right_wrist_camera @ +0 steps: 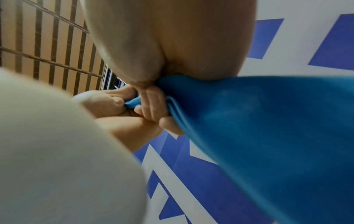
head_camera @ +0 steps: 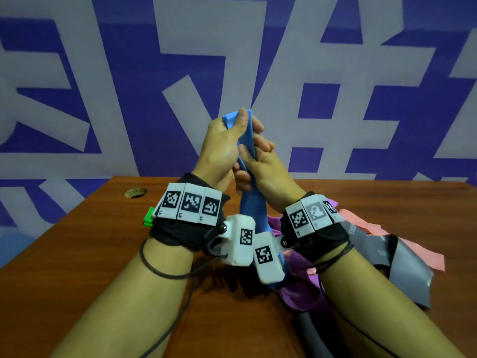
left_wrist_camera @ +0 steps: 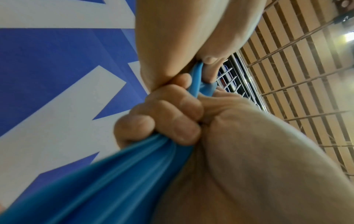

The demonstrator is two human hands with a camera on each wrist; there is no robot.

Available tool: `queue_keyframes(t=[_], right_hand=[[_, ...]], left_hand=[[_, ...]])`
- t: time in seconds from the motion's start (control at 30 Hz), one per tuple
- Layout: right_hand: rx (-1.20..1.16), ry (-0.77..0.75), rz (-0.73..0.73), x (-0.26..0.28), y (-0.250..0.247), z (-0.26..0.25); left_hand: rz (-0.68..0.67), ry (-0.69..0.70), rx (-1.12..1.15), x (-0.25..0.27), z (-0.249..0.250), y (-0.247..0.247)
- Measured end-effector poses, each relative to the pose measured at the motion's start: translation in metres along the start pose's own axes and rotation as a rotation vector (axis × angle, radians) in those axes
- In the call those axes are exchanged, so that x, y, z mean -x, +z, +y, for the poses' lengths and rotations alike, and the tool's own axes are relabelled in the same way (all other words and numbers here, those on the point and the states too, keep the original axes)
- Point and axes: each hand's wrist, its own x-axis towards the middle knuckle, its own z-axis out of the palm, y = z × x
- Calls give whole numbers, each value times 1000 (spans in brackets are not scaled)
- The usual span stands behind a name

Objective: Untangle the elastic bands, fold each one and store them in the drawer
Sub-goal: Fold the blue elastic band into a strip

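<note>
Both hands are raised above the wooden table point(head_camera: 77, 254), close together, holding one blue elastic band point(head_camera: 247, 140). My left hand point(head_camera: 227, 140) is the higher one and pinches the band's top end under its thumb. Just below it, my right hand point(head_camera: 260, 158) has its fingers curled round the band. From there the band hangs down between my wrists toward the pile. The wrist views show the blue band point(left_wrist_camera: 114, 181) bunched into folds, and the band point(right_wrist_camera: 268, 121) squeezed between curled fingers. No drawer is in view.
A loose pile lies on the table under my right wrist: a purple band point(head_camera: 296, 264), a grey band point(head_camera: 402, 262) and a pink band point(head_camera: 361, 220). A small green object point(head_camera: 148, 218) sits behind my left wrist. A round cable hole point(head_camera: 135, 193) is at the table's far left.
</note>
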Motion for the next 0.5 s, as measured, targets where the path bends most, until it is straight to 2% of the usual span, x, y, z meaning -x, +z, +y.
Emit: queue_keyframes(t=[0.1, 0.2, 0.37, 0.5], right_hand=[[-18, -24, 8, 0, 0, -3], [-51, -56, -44, 0, 0, -6], [63, 48, -184, 3, -10, -13], [129, 21, -146, 1, -7, -9]], left_hand=[[13, 28, 10, -2, 1, 3], [3, -16, 37, -2, 5, -1], [-17, -3, 94, -4, 16, -11], [-31, 26, 117, -5, 19, -13]])
